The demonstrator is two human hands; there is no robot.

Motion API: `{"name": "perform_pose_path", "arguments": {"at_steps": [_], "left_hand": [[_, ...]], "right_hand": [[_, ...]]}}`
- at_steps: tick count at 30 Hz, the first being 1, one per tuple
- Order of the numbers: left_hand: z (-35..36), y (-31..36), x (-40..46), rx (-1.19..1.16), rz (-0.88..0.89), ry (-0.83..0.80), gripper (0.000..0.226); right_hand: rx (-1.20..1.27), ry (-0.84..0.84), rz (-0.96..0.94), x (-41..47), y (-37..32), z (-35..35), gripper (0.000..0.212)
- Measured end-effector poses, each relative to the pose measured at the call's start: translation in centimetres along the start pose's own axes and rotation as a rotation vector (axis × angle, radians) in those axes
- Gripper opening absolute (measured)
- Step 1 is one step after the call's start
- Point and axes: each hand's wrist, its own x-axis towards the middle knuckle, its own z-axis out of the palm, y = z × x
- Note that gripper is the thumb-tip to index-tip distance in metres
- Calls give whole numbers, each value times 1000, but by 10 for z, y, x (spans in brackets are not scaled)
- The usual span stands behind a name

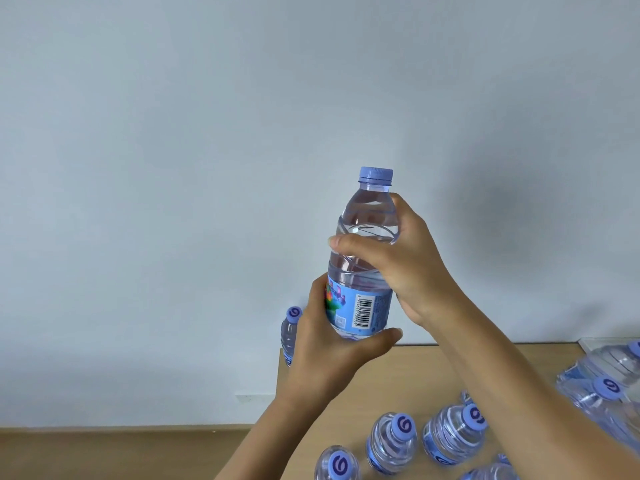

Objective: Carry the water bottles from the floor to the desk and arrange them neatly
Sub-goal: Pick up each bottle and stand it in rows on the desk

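I hold one clear water bottle [363, 258] with a purple cap and blue label upright in the air above the wooden desk [408, 372]. My left hand [332, 344] grips its lower part from the left, thumb curled under the base. My right hand [408, 258] grips its upper body from the right. Another bottle [290, 336] stands at the desk's far left corner, partly hidden behind my left hand. Several bottles [393, 441] stand upright on the near part of the desk, below my arms.
A shrink-wrapped pack of bottles [609, 386] lies at the desk's right edge. A pale wall fills the background. Wooden floor [104, 452] shows at lower left, beside the desk's left edge, with a white wall socket [254, 398] above it.
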Motion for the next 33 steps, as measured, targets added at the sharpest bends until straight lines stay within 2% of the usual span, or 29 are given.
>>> {"name": "perform_pose_path", "arguments": {"at_steps": [5, 8, 14, 19, 23, 28, 33], "left_hand": [[-8, 10, 3, -113, 2, -133, 64], [-11, 14, 6, -134, 27, -148, 61], [-4, 16, 5, -95, 77, -31, 56], [1, 16, 3, -48, 89, 12, 64], [-2, 19, 5, -109, 73, -37, 72], [-8, 24, 8, -188, 38, -160, 66], [-5, 21, 6, -149, 75, -55, 59]], "right_hand": [[131, -132, 19, 6, -8, -10, 41], [163, -179, 19, 8, -12, -13, 42], [45, -22, -27, 1, -16, -4, 47], [56, 67, -10, 0, -11, 2, 36], [75, 0, -17, 3, -18, -2, 38], [166, -115, 9, 8, -24, -8, 41], [136, -146, 2, 6, -26, -8, 44]]}}
